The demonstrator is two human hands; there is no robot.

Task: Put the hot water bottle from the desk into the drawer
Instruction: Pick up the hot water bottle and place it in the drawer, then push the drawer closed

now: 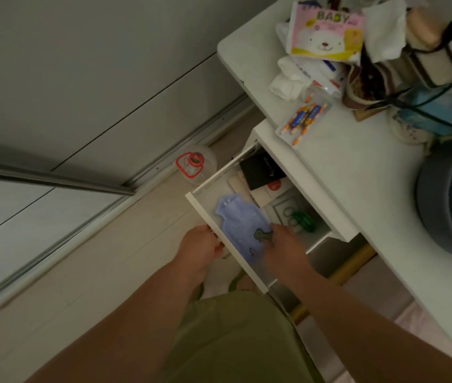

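Landmark for us is the drawer (205, 201), white, pulled out from under the tabletop (357, 172).

Far left of the drawer, on the floor by the sliding-door track, we see a clear container (197, 165) with a red-trimmed lid.

Left hand (200, 246) sits at the drawer's front panel, outer side, fingers curled over the top edge; grip closed on the drawer front.

Inside the drawer, at the front-left part, lies the bottle (240, 223): pale blue, flat, neck pointing toward the drawer's left wall, small green dinosaur print near its lower end. It is in the drawer, touching the inner face of the front panel.

Right hand (284, 246) reaches into the drawer just right of the bottle, fingertips on the bottle's dinosaur end. Motion blur here; we cannot tell whether this grip is pinching the bottle or just resting on it.

Further back in the drawer: a black box (260, 171) and white cards. Toward the drawer's right side, green scissors (303, 220).

Above and right of the drawer, on the tabletop: a battery pack (303, 118), a pink "BABY" packet (327, 33), crumpled tissue, cables, and a grey bucket (451, 200) at the far right.
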